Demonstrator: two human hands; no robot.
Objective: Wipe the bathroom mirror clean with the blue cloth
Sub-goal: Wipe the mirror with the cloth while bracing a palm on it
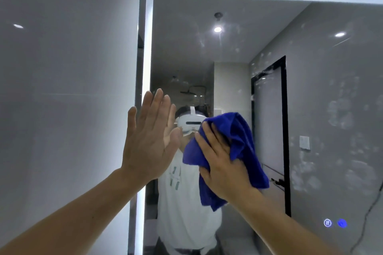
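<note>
The wiping is under way, but from where I stand most of it is yet to be done. The person's right hand (222, 163) has its fingers spread and laid nearly flat on the back of the blue cloth (242, 136), pressing the bunched cloth against the mirror (186, 47) rather than clutching it. A fold of the cloth laps over the fingertips. The cloth sits low and left of the middle of the glass, with loose corners hanging below and to the right of the hand. The left hand (150, 141) is up beside it, near the lit border (147, 47) on the mirror's left edge, with straight fingers held close together and nothing in them. It looks braced on the glass, though from this angle I cannot tell whether the palm truly touches. Whitish smudges (339, 114) cloud the right side of the mirror, and fainter ones sit near the top, all well apart from the cloth. I'd judge the next move calls for even palm pressure and broad overlapping sweeps to the right and upward. The cloth will need care near the two glowing touch buttons (334, 223) in the lower right corner.
</note>
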